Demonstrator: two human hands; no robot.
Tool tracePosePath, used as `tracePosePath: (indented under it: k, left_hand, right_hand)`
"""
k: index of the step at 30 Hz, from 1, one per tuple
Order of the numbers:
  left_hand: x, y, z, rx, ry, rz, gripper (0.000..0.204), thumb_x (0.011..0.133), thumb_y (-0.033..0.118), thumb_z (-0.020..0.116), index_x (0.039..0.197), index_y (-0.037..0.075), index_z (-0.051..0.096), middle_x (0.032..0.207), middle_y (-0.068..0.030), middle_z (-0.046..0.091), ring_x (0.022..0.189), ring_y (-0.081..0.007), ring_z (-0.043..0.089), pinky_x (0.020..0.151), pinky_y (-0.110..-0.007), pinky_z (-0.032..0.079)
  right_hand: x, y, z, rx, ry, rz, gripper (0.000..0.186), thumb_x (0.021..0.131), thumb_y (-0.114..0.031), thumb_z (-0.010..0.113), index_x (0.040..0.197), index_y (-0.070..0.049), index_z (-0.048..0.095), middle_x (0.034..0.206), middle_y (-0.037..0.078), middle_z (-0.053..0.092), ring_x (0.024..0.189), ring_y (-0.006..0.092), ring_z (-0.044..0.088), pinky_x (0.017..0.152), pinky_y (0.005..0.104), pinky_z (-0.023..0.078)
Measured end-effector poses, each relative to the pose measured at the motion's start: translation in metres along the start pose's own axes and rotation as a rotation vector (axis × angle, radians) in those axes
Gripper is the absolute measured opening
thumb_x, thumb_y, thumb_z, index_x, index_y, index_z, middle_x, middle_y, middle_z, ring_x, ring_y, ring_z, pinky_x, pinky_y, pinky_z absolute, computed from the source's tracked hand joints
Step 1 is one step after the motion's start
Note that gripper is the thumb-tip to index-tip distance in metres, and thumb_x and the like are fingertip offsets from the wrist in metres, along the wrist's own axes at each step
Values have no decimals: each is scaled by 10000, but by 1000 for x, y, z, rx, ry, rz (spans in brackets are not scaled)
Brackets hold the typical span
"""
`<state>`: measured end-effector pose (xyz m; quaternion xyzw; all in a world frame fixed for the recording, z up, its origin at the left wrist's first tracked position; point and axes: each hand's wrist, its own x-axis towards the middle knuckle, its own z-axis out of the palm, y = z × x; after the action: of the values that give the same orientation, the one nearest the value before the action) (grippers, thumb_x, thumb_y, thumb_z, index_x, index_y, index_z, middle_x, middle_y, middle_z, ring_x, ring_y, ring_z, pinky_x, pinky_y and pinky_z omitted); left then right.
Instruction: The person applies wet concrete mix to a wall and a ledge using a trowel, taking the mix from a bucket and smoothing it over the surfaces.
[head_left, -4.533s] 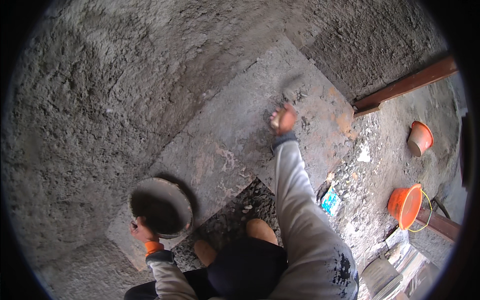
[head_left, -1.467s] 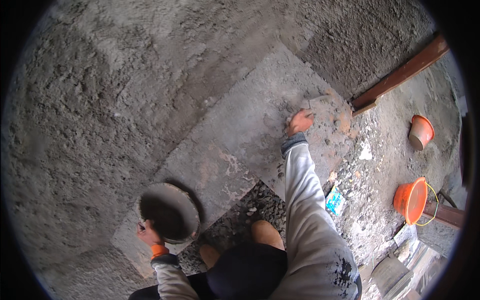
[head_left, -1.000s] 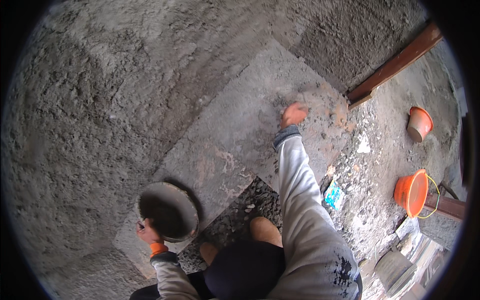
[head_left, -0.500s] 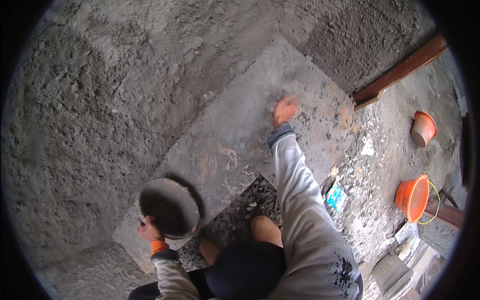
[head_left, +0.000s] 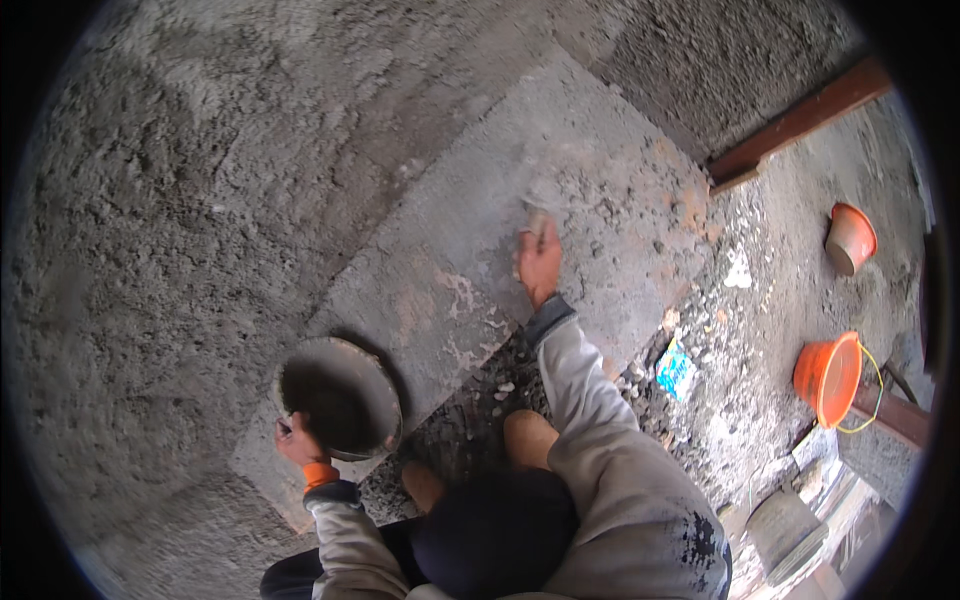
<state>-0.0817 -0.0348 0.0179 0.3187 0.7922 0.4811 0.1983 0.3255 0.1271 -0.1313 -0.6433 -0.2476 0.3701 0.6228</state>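
Seen from above, looking down past knees and forearms at a rough grey plastered surface.

Round shallow pan [head_left: 340, 395], dark inside and crusted with grey mortar, at lower left of the frame, resting against a smoother grey patch [head_left: 520, 270]. Left hand [head_left: 298, 440] at the pan's lower left rim, grip clenched on that rim; orange cuff just below the wrist, then a pale grey sleeve running to the bottom edge.

Right hand [head_left: 540, 265] stretched out near the centre, slightly above the middle, fingers closed around a small tool [head_left: 537, 218] with a pale handle, too blurred to tell its kind. Tool tip pressed on the smoother patch, where fresh mortar looks lumpy. Right sleeve long and pale grey, dark-cuffed, running down to the lower right.

Smoother patch shaped as a slanted square, from lower left toward upper right; coarse, pebbly plaster all around it, filling the left and top of the frame. Darker gravelly strip just below the patch, beside two bare knees at bottom centre.

At right: a reddish-brown wooden beam [head_left: 800, 120] slanting across the upper right; a small orange bucket [head_left: 850, 238] near the right edge; a larger orange bucket [head_left: 828, 378] with a yellow handle below it; a blue scrap [head_left: 676, 368] lying on the rubble between the sleeve and the larger bucket.
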Motion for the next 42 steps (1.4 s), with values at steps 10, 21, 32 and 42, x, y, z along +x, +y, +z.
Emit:
tracePosePath:
  k: [10,21,32,42]
  left_hand:
    - [0,13,10,32,-15,73,111,753,61,608,774,-7,523,723,-39,569,621,-118,498,585,-270,416]
    - [12,-13,3,-27,40,62,150,757,84,622,840,-16,547,729,-55,588,632,-131,522,609,-281,438]
    - [-2,11,10,3,-47,34,125,754,47,608,835,-32,555,743,-47,593,649,-137,528,617,-281,442]
    - [-5,9,4,93,-3,41,111,717,41,593,802,-29,578,745,-45,592,643,-124,518,609,-277,441]
  right_hand:
    - [-8,-11,-90,58,382,119,253,897,-196,472,1087,-44,542,757,46,554,474,115,490,417,258,411]
    - [-57,-22,-140,-177,-394,403,352,873,-250,534,1146,-28,529,749,70,608,552,145,554,479,277,463]
    - [-77,-28,-238,-532,-603,56,445,835,-175,556,1242,-18,466,966,93,603,840,200,573,770,321,469]
    - [-105,-48,-268,-523,-635,99,450,864,-200,527,1256,4,445,1152,170,563,1024,260,549,874,337,437]
